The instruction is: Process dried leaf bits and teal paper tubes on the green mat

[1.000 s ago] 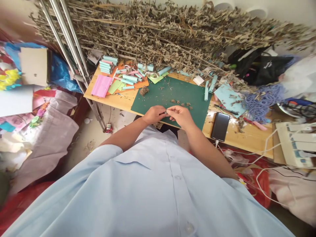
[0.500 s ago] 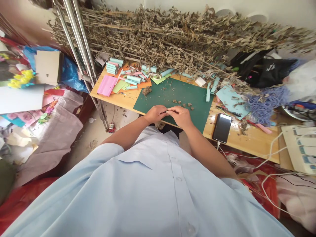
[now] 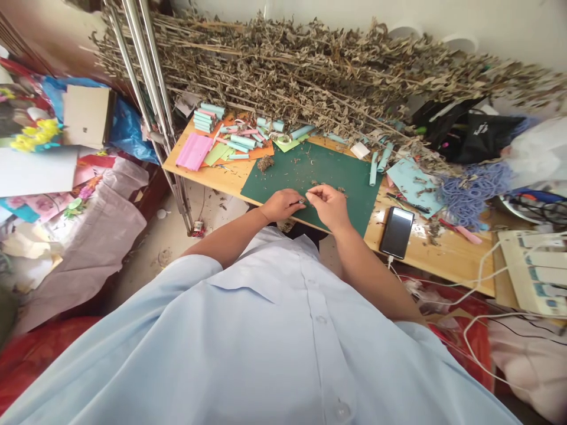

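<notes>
- Closest, left bare hand [image 3: 283, 205], pinched on a tiny greyish scrap [image 3: 302, 201]
- Beside it, right bare hand [image 3: 328, 206], fingertips together; can't tell what's between
- Beneath, flat dark-green mat [image 3: 283, 171]
- Beyond, dried brown leafy stems [image 3: 283, 71]

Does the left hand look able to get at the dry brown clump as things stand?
Probably yes: the clump lies on the green mat beyond the left hand, with nothing apparently between them. That hand seems to pinch a small thing, though, so may not be fully free.
</notes>
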`<state>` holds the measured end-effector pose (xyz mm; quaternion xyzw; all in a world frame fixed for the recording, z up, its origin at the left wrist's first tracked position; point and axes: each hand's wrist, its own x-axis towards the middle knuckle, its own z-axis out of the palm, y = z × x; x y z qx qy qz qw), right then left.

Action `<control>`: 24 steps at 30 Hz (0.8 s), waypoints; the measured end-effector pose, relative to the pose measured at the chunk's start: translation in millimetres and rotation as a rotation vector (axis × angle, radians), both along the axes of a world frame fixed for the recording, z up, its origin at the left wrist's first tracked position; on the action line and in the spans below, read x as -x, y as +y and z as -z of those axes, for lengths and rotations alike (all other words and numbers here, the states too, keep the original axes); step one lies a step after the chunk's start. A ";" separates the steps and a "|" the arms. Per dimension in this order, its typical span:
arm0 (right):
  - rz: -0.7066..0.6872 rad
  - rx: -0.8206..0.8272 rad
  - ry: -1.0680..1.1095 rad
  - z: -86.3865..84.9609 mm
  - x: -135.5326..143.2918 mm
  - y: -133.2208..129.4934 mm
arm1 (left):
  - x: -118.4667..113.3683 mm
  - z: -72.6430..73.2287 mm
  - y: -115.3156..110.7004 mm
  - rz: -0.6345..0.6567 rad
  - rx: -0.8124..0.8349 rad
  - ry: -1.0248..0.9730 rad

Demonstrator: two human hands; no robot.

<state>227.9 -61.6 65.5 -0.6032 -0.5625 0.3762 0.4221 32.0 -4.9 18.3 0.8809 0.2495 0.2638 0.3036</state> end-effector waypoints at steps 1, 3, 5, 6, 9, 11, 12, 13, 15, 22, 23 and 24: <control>-0.016 -0.090 -0.078 -1.1 -2.8 -3.9 | 0.0 0.4 0.2 0.003 -0.003 -0.004; -0.100 -0.216 -0.222 -3.3 -7.6 -11.8 | 0.2 0.6 0.3 0.009 -0.002 -0.010; -0.195 -0.269 -0.336 -5.2 -9.9 -17.9 | 0.4 0.4 0.1 0.013 0.003 -0.013; -0.231 -0.278 -0.385 -6.0 -10.0 -19.9 | 0.5 0.3 0.0 0.015 0.004 -0.016; -0.285 -0.279 -0.511 -9.3 -6.8 -21.7 | 0.8 0.1 0.0 0.021 -0.006 -0.025; -0.280 -0.248 -0.592 -13.1 -2.4 -20.1 | 1.2 -0.3 0.2 0.029 -0.018 -0.027; -0.268 -0.218 -0.633 -15.6 0.4 -18.8 | 1.5 -0.6 0.2 0.033 -0.023 -0.026; -0.255 -0.179 -0.673 -18.4 3.7 -17.5 | 1.7 -0.9 0.0 0.035 -0.026 -0.025; -0.228 -0.099 -0.738 -24.6 11.2 -15.2 | 2.0 -1.2 -1.1 0.016 -0.022 -0.024; -0.191 -0.088 -0.722 -30.0 20.5 -15.5 | -0.8 5.5 -8.6 -0.172 0.021 -0.103; -0.153 -0.117 -0.662 -25.6 15.2 -16.3 | -1.2 6.0 -9.2 -0.179 0.031 -0.113; -0.093 -0.145 -0.595 -19.8 7.7 -17.1 | -1.4 6.0 -9.6 -0.181 0.046 -0.122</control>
